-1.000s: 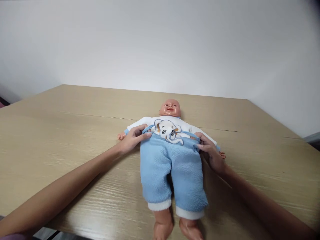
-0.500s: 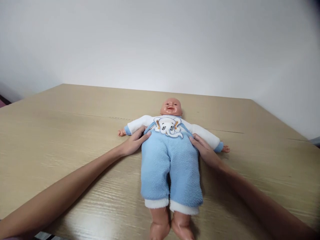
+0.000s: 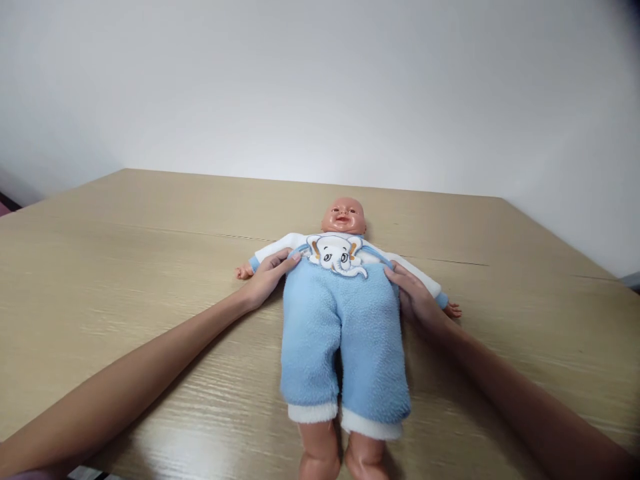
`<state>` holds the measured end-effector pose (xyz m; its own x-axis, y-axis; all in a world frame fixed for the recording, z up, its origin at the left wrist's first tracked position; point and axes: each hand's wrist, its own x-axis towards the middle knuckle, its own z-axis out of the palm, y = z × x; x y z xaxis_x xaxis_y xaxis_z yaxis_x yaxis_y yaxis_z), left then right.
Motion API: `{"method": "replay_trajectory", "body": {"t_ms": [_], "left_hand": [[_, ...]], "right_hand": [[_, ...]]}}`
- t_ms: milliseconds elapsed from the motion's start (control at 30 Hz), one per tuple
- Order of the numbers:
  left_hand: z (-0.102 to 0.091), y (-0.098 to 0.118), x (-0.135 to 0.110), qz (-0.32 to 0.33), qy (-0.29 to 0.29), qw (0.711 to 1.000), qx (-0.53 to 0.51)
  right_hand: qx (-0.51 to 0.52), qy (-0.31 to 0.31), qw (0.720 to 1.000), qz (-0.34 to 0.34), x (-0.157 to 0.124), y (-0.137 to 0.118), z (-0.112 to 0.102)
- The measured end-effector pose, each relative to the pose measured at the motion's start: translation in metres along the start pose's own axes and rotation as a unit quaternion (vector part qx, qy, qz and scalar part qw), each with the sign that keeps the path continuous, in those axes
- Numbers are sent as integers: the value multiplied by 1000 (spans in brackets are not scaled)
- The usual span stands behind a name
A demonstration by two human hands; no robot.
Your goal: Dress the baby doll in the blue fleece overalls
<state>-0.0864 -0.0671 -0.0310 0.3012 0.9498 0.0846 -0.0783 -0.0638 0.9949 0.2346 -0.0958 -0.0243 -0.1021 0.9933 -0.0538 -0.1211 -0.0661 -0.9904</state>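
The left hand [image 3: 270, 277] and right hand [image 3: 416, 293], fingers [image 3: 294, 260] pinching, hold light-blue fleece trousers [image 3: 327, 310] on a bald plastic doll [image 3: 344, 217].

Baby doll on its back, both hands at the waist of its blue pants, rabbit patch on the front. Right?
Not a rabbit: the head view shows an elephant patch. The baby doll is on its back, left hand and right hand at its blue pants' waist.

A pale, wood-grained table [image 3: 165, 280] spreads broadly across the view, with a whitish wall [image 3: 300, 87] rising behind its far edge. At the left border, a dark-and-pink object [image 3: 6, 207] just shows, though too cut off to identify with confidence.
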Motion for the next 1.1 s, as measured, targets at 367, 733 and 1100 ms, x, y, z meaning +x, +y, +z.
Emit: {"method": "replay_trajectory", "body": {"t_ms": [367, 733, 1100], "left_hand": [[10, -3, 1, 190, 151, 960, 140], [12, -1, -5, 292, 170, 910, 239], [10, -1, -5, 263, 131, 933, 210]], "right_hand": [[-173, -21, 975, -141, 37, -66, 24], [-553, -383, 681, -288, 150, -86, 148], [-604, -328, 651, -321, 157, -71, 174]]}}
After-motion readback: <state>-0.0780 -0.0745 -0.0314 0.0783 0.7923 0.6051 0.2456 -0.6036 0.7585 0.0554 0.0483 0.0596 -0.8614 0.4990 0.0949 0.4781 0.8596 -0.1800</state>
